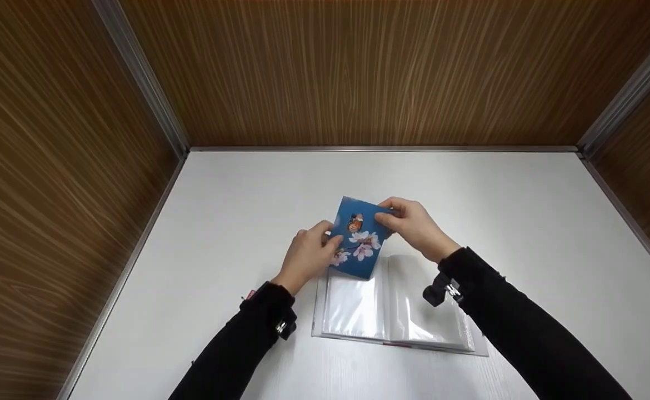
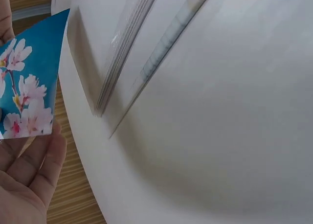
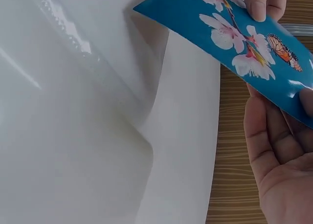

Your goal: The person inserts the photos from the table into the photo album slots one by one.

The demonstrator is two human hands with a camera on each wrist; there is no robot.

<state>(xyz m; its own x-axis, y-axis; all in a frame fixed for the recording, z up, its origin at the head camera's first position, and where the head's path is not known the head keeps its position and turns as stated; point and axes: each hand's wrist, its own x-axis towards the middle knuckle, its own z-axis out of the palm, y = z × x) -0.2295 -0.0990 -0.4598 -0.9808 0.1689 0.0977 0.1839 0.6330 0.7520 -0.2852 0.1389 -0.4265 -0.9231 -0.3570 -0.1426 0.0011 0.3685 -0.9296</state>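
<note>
Both hands hold one blue photo printed with pale pink blossoms and an orange butterfly. My left hand pinches its left edge, thumb on the picture side. At the upper right edge, my right hand pinches it with the thumb on top and fingers behind. The right wrist view shows the photo slightly bowed between the hands. Below it lies an open photo album with clear plastic sleeves, and the photo's lower end covers the top of the left page. In the left wrist view the album's page edges stand out.
A white tabletop lies under the album. Brown wood-grain panels rise behind it and at both sides, with a metal strip along the back edge. Dark sleeves and wrist-worn devices sit close above the album's sides.
</note>
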